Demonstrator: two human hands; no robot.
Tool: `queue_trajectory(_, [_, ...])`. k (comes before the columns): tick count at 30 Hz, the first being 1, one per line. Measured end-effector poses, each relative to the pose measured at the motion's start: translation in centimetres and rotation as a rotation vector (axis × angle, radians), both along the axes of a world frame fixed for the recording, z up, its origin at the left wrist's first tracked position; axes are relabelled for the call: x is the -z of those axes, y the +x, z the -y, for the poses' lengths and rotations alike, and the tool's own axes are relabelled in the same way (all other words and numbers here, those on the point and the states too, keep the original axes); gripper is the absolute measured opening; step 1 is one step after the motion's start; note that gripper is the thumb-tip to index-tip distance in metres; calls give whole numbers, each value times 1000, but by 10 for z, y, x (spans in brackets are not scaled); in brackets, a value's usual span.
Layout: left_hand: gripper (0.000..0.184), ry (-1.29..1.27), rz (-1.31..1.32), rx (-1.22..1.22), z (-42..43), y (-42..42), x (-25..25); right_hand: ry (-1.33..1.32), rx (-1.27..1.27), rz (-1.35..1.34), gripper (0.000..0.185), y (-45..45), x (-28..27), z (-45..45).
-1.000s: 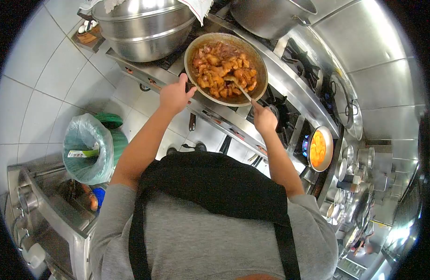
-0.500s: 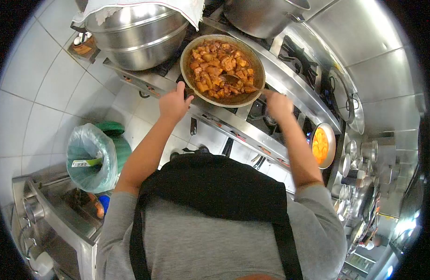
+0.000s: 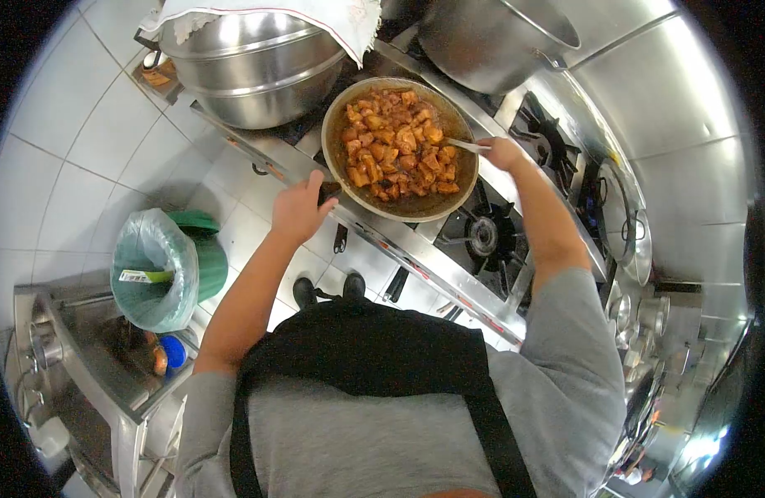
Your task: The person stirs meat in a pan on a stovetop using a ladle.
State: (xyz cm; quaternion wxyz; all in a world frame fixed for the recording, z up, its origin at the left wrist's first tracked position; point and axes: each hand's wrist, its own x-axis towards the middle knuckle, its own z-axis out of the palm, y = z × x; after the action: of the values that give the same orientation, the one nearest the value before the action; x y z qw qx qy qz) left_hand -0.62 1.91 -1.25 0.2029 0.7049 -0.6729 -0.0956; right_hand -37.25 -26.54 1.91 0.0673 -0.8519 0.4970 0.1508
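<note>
A large round frying pan (image 3: 341, 176) sits over the stove, full of browned, saucy chunks of food (image 3: 395, 149). My left hand (image 3: 301, 209) is closed around the pan's dark handle (image 3: 328, 192) at the near left. At the right rim, my right hand (image 3: 505, 154) grips the metal handle of a spoon (image 3: 467, 145). The spoon slopes into the pan, and its bowl end is hidden among the chunks.
A big steel bowl (image 3: 254, 75) under a white cloth (image 3: 316, 15) stands left of the pan. Behind is a tall steel pot (image 3: 490, 50). A burner (image 3: 483, 236) lies to the right. A green lined bin (image 3: 208, 266) stands on the floor at left.
My right hand has moved up along the pan's right side, and the spoon's bowl has sunk from sight. The chunks have shifted. My view has turned, and the small pan of orange food is out of sight.
</note>
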Motion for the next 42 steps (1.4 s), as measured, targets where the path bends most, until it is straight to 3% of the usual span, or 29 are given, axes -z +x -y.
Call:
queue_trajectory(2, [43,-17,-10,-14,1,-1,2,11,35,108,32,23,16,-20])
queue_trajectory(3, [43,-17,-5,-25,1,-1,2,-55,-75,148,30,31,10,-34])
queue_trajectory(7, [43,11,-8,-53,2,-6,2,-227,-116,-100,27,43,-65,-74])
queue_trajectory(12, [43,40,-5,-65,-1,-10,1,-359,-188,-304,24,17,-132,-59])
queue_trajectory(14, [44,22,-36,-69,-2,-13,-2,-416,-169,-283,23,-1,-137,-48])
queue_trajectory(17, [44,217,-30,-105,-1,-18,-24,-337,-110,-372,22,1,-142,-62])
queue_trajectory(22, [45,196,-48,-70,0,-16,-19,-132,112,-486,23,35,-126,-101])
queue_trajectory(25, [44,151,-55,-28,0,-11,-10,-22,90,-149,27,1,-19,-52])
queue_trajectory(28, [44,141,-47,-17,1,-12,-7,-180,249,117,26,34,-5,-77])
queue_trajectory(31, [44,128,-31,-18,1,-11,-8,-211,94,-117,26,46,-61,-91])
queue_trajectory(37, [45,61,-39,-11,-3,-13,-4,-271,27,-393,19,36,-149,-93])
queue_trajectory(42, [43,95,-45,-9,-1,-13,-5,-170,-93,-646,18,71,-160,-92])
